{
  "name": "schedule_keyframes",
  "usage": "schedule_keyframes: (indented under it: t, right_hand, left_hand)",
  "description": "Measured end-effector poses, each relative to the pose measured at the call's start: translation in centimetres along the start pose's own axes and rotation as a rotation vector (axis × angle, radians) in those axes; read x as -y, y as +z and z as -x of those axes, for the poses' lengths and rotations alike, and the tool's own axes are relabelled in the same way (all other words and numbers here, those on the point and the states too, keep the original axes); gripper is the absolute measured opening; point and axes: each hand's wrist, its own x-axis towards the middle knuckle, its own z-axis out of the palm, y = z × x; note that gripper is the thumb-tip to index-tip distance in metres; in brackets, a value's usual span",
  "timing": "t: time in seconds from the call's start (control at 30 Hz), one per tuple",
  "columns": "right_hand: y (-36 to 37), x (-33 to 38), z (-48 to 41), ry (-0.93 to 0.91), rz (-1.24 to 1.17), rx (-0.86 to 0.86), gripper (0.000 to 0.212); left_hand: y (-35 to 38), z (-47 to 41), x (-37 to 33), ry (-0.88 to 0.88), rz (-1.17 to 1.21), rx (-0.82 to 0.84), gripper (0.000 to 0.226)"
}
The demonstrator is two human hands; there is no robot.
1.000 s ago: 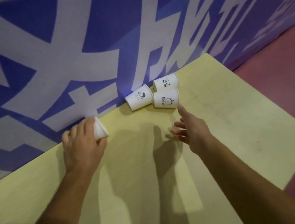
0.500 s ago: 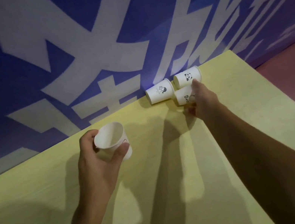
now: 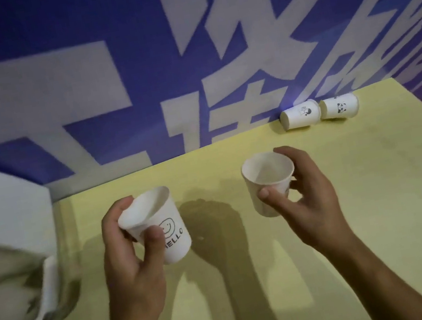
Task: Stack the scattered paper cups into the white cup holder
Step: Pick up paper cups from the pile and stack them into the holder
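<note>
Head view, looking down over a yellow table (image 3: 367, 203). Gripped a white paper cup marked HELLO (image 3: 171, 223) in the left hand (image 3: 126, 259), thumb across the front beside the smiley print, fingers curled round the back, mouth up and tilted toward the far edge. Gripped a second paper cup (image 3: 268, 186) in the right hand (image 3: 312, 198), thumb on the near wall, fingers wrapped round the far side, mouth up, any print hidden. Held both cups above the middle of the table, well apart from one another, hands not touching. Saw two more cups lying on their sides near the far right corner, close against the blue wall banner (image 3: 130, 61): a cup with a small dark figure (image 3: 299, 115) and, just beside it on the right, a panda cup (image 3: 340, 106); could not tell whether those two touched. Saw a white boxy thing (image 3: 3, 219) at the table's left edge, partly cut off and blurred; could not tell whether that was the cup holder.
</note>
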Motion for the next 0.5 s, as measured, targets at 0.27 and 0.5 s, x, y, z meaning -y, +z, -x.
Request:
schedule_keyframes:
  t: [0.27,0.5]
  right_hand:
    - [15.6,9.5,9.7,-0.07,-0.079,0.178,0.06]
    - [23.6,14.0,14.3,-0.111,-0.075,0.252,0.061]
  left_hand:
    - [-18.6,3.4,-1.6,0.037,-0.018,-0.101,0.047]
    - [-28.5,3.5,-1.5,0.073,-0.01,-0.19,0.075]
